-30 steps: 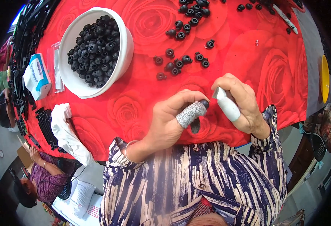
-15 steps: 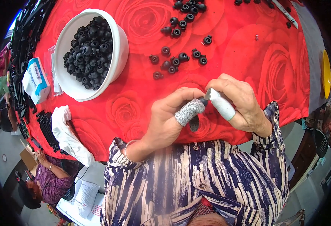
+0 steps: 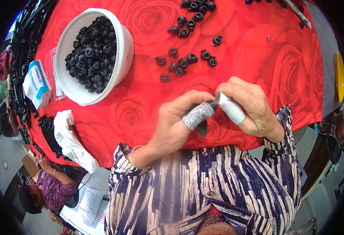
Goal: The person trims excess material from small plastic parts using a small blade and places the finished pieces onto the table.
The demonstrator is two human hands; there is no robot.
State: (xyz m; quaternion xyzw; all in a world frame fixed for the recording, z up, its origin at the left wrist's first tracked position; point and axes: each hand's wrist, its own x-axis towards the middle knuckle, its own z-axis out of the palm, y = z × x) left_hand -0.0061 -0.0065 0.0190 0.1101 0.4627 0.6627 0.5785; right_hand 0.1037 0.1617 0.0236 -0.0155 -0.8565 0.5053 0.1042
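My left hand [image 3: 171, 123] is closed, its thumb in a speckled grey sleeve [image 3: 197, 116]. Between its fingers is a small black part [image 3: 214, 106], mostly hidden. My right hand [image 3: 254, 105] is closed too, with a pale sleeve [image 3: 233, 111] on the thumb. It pinches a small metal blade [image 3: 217, 98], whose edge meets the black part. Past my hands, several loose round black plastic parts [image 3: 183, 64] lie on the red rose-patterned cloth [image 3: 152, 90]. At left, a white bowl [image 3: 125, 51] holds a heap of similar parts [image 3: 95, 55].
Left of the bowl stand a blue-and-white tissue box [image 3: 38, 84] and long black strips [image 3: 23, 47]. A white cloth [image 3: 68, 137] lies at the near left edge. A yellow dish [image 3: 340, 78] is far right. Another person [image 3: 54, 184] sits at lower left.
My hands stay in nearly the same place, with the blade tilted slightly against the black part. The person at lower left has shifted a little.
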